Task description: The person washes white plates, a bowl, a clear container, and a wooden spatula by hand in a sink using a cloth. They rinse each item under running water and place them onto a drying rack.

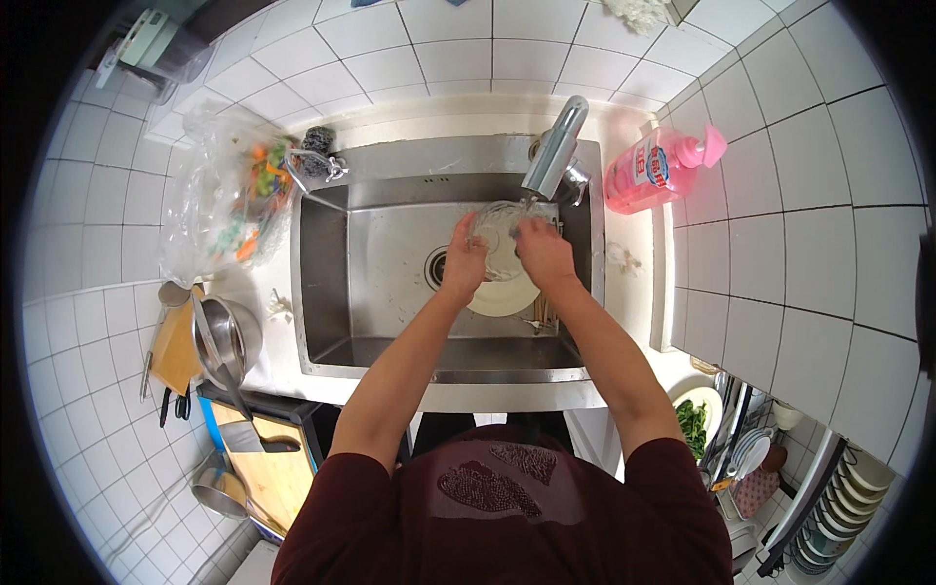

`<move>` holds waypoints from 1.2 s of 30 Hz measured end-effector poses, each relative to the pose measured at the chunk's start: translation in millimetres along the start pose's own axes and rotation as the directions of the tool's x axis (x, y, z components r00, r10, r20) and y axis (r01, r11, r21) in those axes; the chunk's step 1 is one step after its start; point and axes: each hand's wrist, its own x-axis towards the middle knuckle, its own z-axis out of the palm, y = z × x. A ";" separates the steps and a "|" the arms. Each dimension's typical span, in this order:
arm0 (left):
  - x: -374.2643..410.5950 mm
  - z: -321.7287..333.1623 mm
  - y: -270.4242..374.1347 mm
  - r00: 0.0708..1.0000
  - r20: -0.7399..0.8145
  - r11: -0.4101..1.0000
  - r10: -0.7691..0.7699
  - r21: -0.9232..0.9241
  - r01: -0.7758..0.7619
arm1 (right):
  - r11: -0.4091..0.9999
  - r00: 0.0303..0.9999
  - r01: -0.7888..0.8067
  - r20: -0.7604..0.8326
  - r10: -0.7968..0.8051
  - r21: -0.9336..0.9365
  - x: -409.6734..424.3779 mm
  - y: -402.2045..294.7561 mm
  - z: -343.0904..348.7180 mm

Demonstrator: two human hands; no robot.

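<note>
Over the stainless steel sink (pixel 395 278), my left hand (pixel 464 263) grips a clear glass bowl (pixel 497 219) by its left side. My right hand (pixel 545 252) is at the bowl's right side and holds a dark scrubber (pixel 516 232), mostly hidden by the fingers. The chrome faucet (pixel 557 150) stands just above, with water appearing to run from its spout. Below the bowl lies a pale plate (pixel 504 298) in the sink. Several chopsticks (pixel 541 311) rest beside the plate at the right wall. The drain (pixel 436 267) is partly hidden by my left hand.
A pink pump bottle (pixel 651 172) stands right of the sink. On the left are a plastic bag of scraps (pixel 234 197), a steel-wool scrubber (pixel 317 150) and a metal bowl (pixel 245 336). A cleaver (pixel 252 437) lies on a wooden cutting board (pixel 274 475); greens (pixel 691 425) sit lower right.
</note>
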 end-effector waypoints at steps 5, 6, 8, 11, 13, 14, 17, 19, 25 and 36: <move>-21.6 2.5 12.7 0.834 0.146 0.608 0.532 0.620 -0.496 | -0.232 0.541 -0.528 0.534 0.650 0.817 13.9 -4.2 3.3; -24.2 2.0 12.9 0.781 0.213 0.456 0.587 0.710 -0.537 | -0.395 0.546 -0.456 0.601 0.583 0.797 15.6 -9.9 -0.2; -30.9 0.7 11.7 0.753 0.304 0.333 0.584 0.756 -0.563 | -0.686 0.581 -0.296 0.696 0.422 0.664 17.3 -20.7 -4.9; -27.2 0.8 6.9 0.679 0.397 0.179 0.617 0.770 -0.613 | -0.693 0.574 -0.263 0.686 0.447 0.671 16.7 -25.0 6.8; -27.5 0.9 10.5 0.680 0.342 0.224 0.648 0.768 -0.600 | -0.689 0.612 -0.213 0.644 0.458 0.693 12.1 -27.7 9.0; -28.5 1.1 12.0 0.708 0.267 0.312 0.654 0.757 -0.574 | -0.687 0.631 -0.187 0.622 0.464 0.702 9.6 -28.9 9.9; -25.3 -3.3 1.1 0.892 0.006 0.852 0.453 0.291 -0.435 | -0.827 0.668 -0.167 0.679 0.305 0.537 5.5 -15.0 10.8; -32.3 -2.0 5.4 0.979 0.015 0.928 0.206 -0.320 -0.190 | -0.842 0.700 -0.137 0.652 0.291 0.522 1.7 -6.9 8.5; -36.9 1.6 0.2 0.981 0.166 0.503 0.103 -0.860 0.092 | -0.687 0.740 -0.215 0.575 0.349 0.694 -12.0 -7.2 10.3; -29.6 4.8 21.4 0.878 0.340 0.800 0.336 -0.595 -0.076 | 0.644 0.943 0.148 -0.304 0.137 0.750 -37.4 -44.2 4.4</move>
